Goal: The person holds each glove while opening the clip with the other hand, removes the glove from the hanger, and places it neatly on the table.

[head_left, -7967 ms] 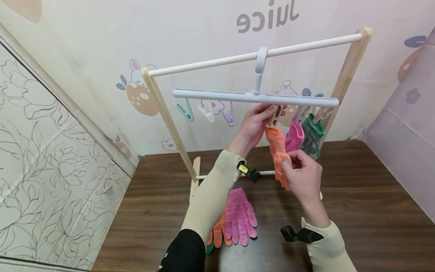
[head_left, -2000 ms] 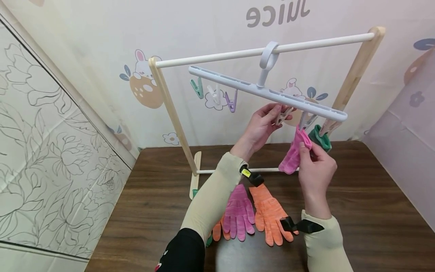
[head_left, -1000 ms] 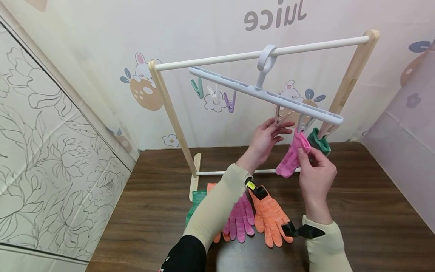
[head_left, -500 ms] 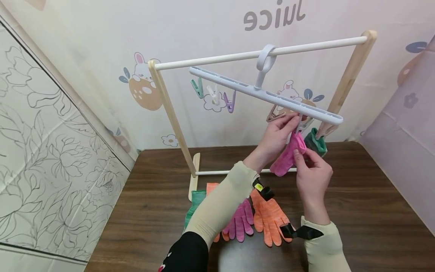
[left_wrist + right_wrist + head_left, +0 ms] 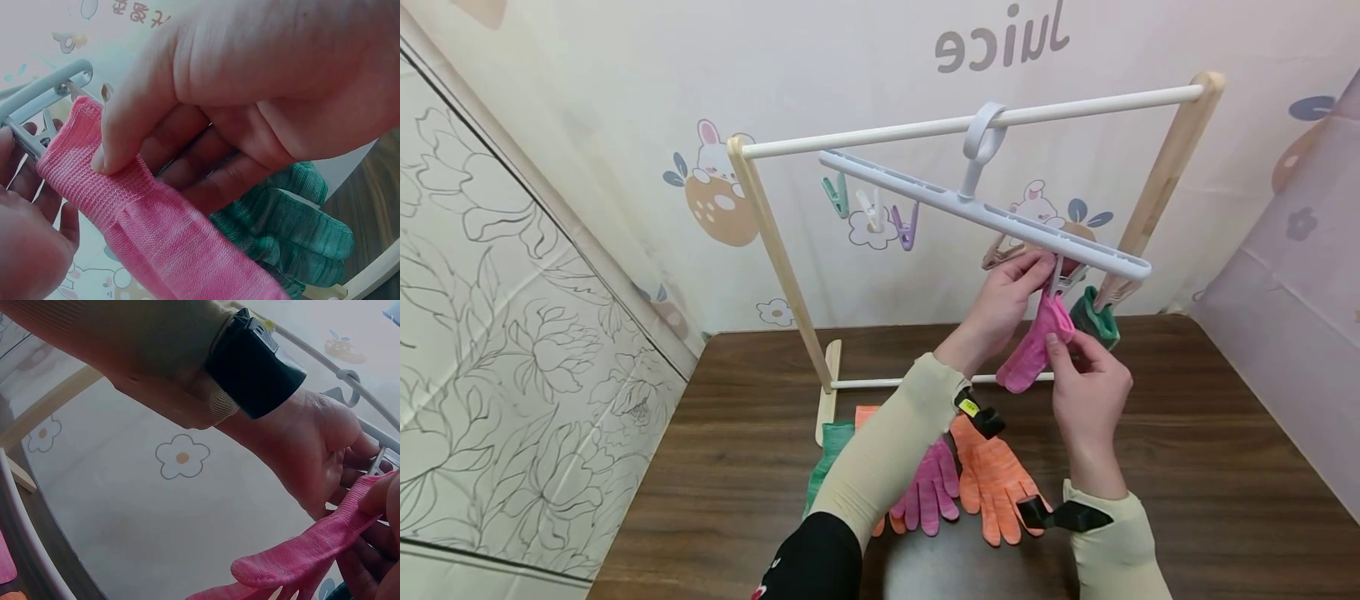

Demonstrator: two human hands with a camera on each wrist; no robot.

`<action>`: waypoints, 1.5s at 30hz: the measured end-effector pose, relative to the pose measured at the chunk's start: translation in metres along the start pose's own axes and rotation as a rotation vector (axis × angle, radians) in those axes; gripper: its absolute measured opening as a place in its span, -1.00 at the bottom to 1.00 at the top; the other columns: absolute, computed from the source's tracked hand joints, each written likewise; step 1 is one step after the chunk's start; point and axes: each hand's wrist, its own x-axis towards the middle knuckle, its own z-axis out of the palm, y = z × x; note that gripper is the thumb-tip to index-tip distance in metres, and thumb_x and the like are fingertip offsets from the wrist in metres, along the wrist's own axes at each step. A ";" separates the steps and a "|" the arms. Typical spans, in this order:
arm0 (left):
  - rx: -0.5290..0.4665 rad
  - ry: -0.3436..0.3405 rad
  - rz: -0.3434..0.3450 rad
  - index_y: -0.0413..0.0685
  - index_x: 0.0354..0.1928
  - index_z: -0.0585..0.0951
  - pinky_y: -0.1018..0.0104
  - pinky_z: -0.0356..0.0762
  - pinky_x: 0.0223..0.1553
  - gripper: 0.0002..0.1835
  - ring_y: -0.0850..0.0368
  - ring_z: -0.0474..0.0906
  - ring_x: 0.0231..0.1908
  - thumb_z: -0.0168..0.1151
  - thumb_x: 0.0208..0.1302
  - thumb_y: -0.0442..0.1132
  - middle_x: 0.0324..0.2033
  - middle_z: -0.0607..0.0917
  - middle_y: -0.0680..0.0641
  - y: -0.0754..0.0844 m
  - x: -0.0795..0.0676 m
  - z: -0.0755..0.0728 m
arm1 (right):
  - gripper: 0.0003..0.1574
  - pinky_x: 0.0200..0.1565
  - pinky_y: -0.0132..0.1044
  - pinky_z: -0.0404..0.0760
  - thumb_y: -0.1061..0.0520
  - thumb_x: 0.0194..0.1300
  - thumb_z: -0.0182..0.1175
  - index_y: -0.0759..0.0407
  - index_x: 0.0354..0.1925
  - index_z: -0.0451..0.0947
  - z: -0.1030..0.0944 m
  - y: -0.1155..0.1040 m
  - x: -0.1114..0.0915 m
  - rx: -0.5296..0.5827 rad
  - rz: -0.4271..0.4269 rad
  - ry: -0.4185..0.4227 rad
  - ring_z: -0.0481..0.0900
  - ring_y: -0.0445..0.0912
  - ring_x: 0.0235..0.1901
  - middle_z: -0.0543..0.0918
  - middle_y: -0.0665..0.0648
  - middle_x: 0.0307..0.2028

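My left hand (image 5: 1006, 293) is at the grey clothespin (image 5: 1056, 277) under the hanger (image 5: 925, 193), its thumb and fingers pinching it. From that clothespin hangs a pink glove (image 5: 1026, 354), cuff uppermost. My right hand (image 5: 1092, 387) pinches the glove's cuff just below the clothespin. In the left wrist view the right thumb lies across the ribbed pink cuff (image 5: 94, 162), and the left fingers surround the metal part of the clothespin (image 5: 34, 140). Behind it a green glove (image 5: 1094, 317) hangs from a pale pink clothespin (image 5: 1116, 287). A beige clothespin (image 5: 1000, 250) hangs beside my left hand.
A wooden rack with a white top rod (image 5: 865, 137) carries the hanger. Green (image 5: 839, 232), white (image 5: 871, 212) and purple (image 5: 906, 227) clothespins hang at its left. On the table (image 5: 737, 500) lie an orange glove (image 5: 996, 483), a pink glove (image 5: 931, 492) and a green one (image 5: 829, 454).
The orange glove has come off the beige clothespin and lies on the table. The hanger has turned at an angle. My left hand has moved right, from the beige to the grey clothespin.
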 end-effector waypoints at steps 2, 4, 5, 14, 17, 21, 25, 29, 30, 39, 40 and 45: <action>-0.004 -0.010 -0.009 -0.28 0.27 0.51 0.37 0.41 0.16 -0.62 0.30 0.57 0.04 0.02 0.53 -0.26 0.13 0.63 -0.13 0.000 0.000 0.000 | -0.70 -0.37 -0.53 0.51 0.07 0.33 0.33 0.24 -0.08 0.74 0.000 -0.001 -0.001 0.002 -0.003 0.002 0.54 -0.22 -0.42 0.67 -0.22 -0.36; -0.011 -0.021 -0.012 -0.29 0.28 0.50 0.38 0.42 0.16 -0.61 0.28 0.57 0.06 0.00 0.54 -0.26 0.15 0.61 -0.19 0.000 0.000 -0.001 | -0.70 -0.37 -0.52 0.50 0.06 0.33 0.33 0.25 -0.09 0.74 0.001 -0.001 -0.001 0.006 -0.008 0.001 0.54 -0.21 -0.43 0.67 -0.21 -0.37; -0.014 -0.025 -0.013 -0.29 0.28 0.49 0.38 0.43 0.16 -0.61 0.25 0.57 0.08 0.00 0.54 -0.26 0.16 0.60 -0.22 0.000 0.000 -0.001 | -0.70 -0.37 -0.53 0.51 0.06 0.33 0.33 0.25 -0.09 0.74 0.001 -0.002 -0.001 0.005 -0.008 0.001 0.54 -0.21 -0.42 0.67 -0.20 -0.37; -0.147 0.008 -0.070 -0.22 0.26 0.54 0.34 0.50 0.12 -0.64 0.13 0.65 0.01 0.02 0.51 -0.30 0.05 0.69 -0.10 0.002 0.002 0.005 | -0.68 -0.34 -0.52 0.52 0.05 0.34 0.32 0.25 -0.08 0.74 0.001 -0.003 -0.003 -0.001 -0.017 -0.001 0.55 -0.20 -0.40 0.68 -0.19 -0.34; -0.236 0.033 -0.100 -0.17 0.26 0.56 0.30 0.54 0.08 -0.63 0.14 0.66 0.00 0.05 0.49 -0.32 0.04 0.70 -0.09 0.002 0.003 0.008 | -0.70 -0.31 -0.54 0.52 0.06 0.33 0.33 0.25 -0.10 0.74 0.001 -0.004 -0.003 0.002 -0.017 0.000 0.57 -0.23 -0.39 0.69 -0.18 -0.34; -0.279 0.045 -0.106 -0.24 0.27 0.53 0.30 0.55 0.07 -0.63 0.12 0.66 0.00 0.04 0.49 -0.34 0.10 0.66 -0.21 0.002 0.004 0.008 | -0.72 -0.29 -0.56 0.53 0.09 0.32 0.34 0.26 -0.11 0.74 0.003 -0.003 -0.004 0.005 -0.010 -0.003 0.59 -0.26 -0.37 0.68 -0.20 -0.35; -0.275 0.050 -0.107 -0.32 0.27 0.50 0.33 0.52 0.09 -0.62 0.11 0.66 0.00 0.03 0.50 -0.35 0.15 0.61 -0.29 0.001 0.004 0.007 | -0.73 -0.33 -0.54 0.51 0.09 0.33 0.33 0.25 -0.11 0.74 0.003 -0.002 -0.005 -0.008 -0.010 -0.002 0.56 -0.25 -0.40 0.65 -0.25 -0.37; -0.291 0.054 -0.118 -0.29 0.29 0.49 0.30 0.54 0.09 -0.61 0.08 0.66 0.00 0.03 0.49 -0.36 0.15 0.60 -0.29 0.001 0.005 0.007 | -0.73 -0.36 -0.54 0.48 0.08 0.32 0.34 0.24 -0.12 0.75 0.004 0.000 -0.006 -0.029 -0.006 -0.002 0.54 -0.25 -0.42 0.63 -0.27 -0.40; -0.296 0.054 -0.122 -0.27 0.29 0.49 0.28 0.54 0.08 -0.61 0.06 0.66 0.01 0.03 0.49 -0.36 0.16 0.60 -0.29 0.002 0.005 0.007 | -0.73 -0.37 -0.54 0.48 0.08 0.32 0.34 0.24 -0.12 0.75 0.004 0.001 -0.006 -0.037 -0.005 -0.003 0.54 -0.25 -0.42 0.63 -0.27 -0.40; -0.296 0.033 -0.100 -0.30 0.31 0.46 0.31 0.54 0.06 -0.61 0.10 0.67 -0.06 0.00 0.51 -0.36 0.20 0.54 -0.35 -0.001 0.005 0.003 | -0.74 -0.45 -0.54 0.42 0.09 0.32 0.34 0.23 -0.12 0.75 0.004 0.005 -0.012 -0.075 0.003 -0.024 0.48 -0.22 -0.47 0.61 -0.28 -0.43; -0.287 0.033 -0.091 -0.33 0.30 0.45 0.33 0.54 0.05 -0.61 0.13 0.67 -0.11 -0.01 0.52 -0.36 0.18 0.53 -0.37 -0.002 0.005 0.003 | -0.74 -0.44 -0.54 0.42 0.09 0.32 0.34 0.24 -0.12 0.75 0.004 0.005 -0.013 -0.077 0.003 -0.026 0.48 -0.22 -0.46 0.60 -0.28 -0.43; -0.272 0.035 -0.075 -0.43 0.26 0.45 0.36 0.52 0.03 -0.62 0.20 0.66 -0.23 -0.02 0.52 -0.35 0.12 0.58 -0.40 -0.004 0.004 0.002 | -0.73 -0.43 -0.54 0.46 0.10 0.32 0.33 0.26 -0.11 0.74 0.002 0.005 -0.014 -0.063 0.007 -0.037 0.49 -0.21 -0.46 0.61 -0.26 -0.42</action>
